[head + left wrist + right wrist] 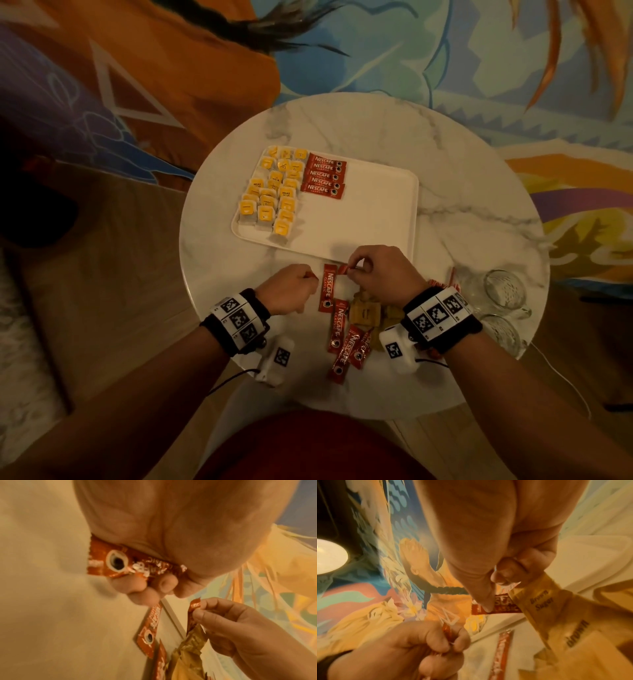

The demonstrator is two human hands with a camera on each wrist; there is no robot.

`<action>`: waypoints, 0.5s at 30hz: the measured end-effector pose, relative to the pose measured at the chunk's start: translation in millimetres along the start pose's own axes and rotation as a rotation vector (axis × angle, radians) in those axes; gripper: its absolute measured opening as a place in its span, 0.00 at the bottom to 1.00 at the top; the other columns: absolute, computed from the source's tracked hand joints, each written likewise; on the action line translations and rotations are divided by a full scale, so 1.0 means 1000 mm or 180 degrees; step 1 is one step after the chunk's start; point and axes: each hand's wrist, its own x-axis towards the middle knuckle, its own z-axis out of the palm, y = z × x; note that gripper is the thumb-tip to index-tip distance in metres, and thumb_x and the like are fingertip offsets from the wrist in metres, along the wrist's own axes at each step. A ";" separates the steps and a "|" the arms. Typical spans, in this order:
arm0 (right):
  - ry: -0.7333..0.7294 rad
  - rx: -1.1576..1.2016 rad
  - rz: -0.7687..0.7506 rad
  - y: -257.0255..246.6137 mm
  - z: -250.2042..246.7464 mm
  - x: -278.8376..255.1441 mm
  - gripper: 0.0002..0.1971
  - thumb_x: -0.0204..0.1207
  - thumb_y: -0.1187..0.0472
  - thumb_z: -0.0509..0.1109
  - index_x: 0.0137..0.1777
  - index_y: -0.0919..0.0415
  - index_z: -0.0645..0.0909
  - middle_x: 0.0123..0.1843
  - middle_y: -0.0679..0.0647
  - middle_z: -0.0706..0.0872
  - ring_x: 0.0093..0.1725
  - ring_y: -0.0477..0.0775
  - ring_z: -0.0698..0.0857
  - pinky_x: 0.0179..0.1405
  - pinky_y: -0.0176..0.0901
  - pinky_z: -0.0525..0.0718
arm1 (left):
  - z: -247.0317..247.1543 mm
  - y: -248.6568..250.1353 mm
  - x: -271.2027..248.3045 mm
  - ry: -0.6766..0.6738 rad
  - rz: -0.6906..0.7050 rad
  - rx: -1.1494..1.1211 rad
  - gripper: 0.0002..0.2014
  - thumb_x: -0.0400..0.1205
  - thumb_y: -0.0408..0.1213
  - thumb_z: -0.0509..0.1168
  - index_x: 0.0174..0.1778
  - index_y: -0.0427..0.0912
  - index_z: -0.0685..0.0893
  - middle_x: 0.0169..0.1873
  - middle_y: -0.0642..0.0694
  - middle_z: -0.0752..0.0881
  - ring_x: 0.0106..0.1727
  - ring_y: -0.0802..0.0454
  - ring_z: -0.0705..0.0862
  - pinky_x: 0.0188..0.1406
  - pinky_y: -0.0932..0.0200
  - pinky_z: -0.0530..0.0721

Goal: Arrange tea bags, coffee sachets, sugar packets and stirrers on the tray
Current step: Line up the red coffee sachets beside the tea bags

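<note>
A white tray [370, 219] holds several yellow tea bags [274, 192] on its left side and a row of red coffee sachets [323, 176] beside them. Just in front of the tray, my left hand [308, 277] grips a red sachet [120, 563] in curled fingers. My right hand [354, 269] pinches another red sachet [501, 608] between thumb and finger. A brown sugar packet [539, 601] hangs against that sachet; whether the fingers hold it too is unclear. More loose sachets [337, 325] and brown sugar packets [364, 311] lie on the table below my hands.
The round marble table [462, 178] stands over a colourful patterned rug. Two glass mugs [503, 289] lie at its right edge, with thin red-and-white sticks [452, 277] beside them. The tray's right half is bare white.
</note>
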 end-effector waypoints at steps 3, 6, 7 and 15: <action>0.0094 0.0446 -0.0104 -0.003 -0.005 -0.003 0.02 0.77 0.54 0.75 0.46 0.48 0.85 0.38 0.43 0.86 0.36 0.37 0.82 0.36 0.27 0.74 | 0.002 0.007 -0.001 0.0250 0.0531 -0.0077 0.04 0.78 0.31 0.68 0.44 0.34 0.83 0.30 0.48 0.84 0.29 0.54 0.82 0.34 0.55 0.80; 0.0092 0.0765 -0.0214 -0.009 -0.008 -0.004 0.01 0.78 0.55 0.75 0.45 0.50 0.86 0.44 0.44 0.89 0.36 0.33 0.83 0.40 0.30 0.76 | 0.004 0.009 0.003 0.0366 0.0977 -0.0140 0.12 0.74 0.33 0.76 0.52 0.46 0.84 0.43 0.50 0.91 0.42 0.56 0.89 0.44 0.56 0.87; 0.0062 0.0841 -0.0238 -0.011 -0.008 -0.005 0.01 0.78 0.56 0.75 0.45 0.51 0.86 0.44 0.44 0.90 0.36 0.34 0.84 0.41 0.33 0.78 | 0.005 0.009 0.005 0.0418 0.1088 -0.0122 0.14 0.74 0.36 0.78 0.52 0.46 0.84 0.44 0.50 0.90 0.43 0.55 0.89 0.44 0.58 0.87; -0.0054 0.0895 -0.0240 -0.013 -0.008 -0.012 0.03 0.80 0.56 0.74 0.48 0.52 0.90 0.40 0.41 0.89 0.34 0.32 0.84 0.39 0.31 0.77 | 0.009 0.017 0.014 0.0344 0.1120 0.0411 0.05 0.81 0.38 0.66 0.49 0.43 0.82 0.35 0.46 0.86 0.34 0.49 0.84 0.34 0.47 0.82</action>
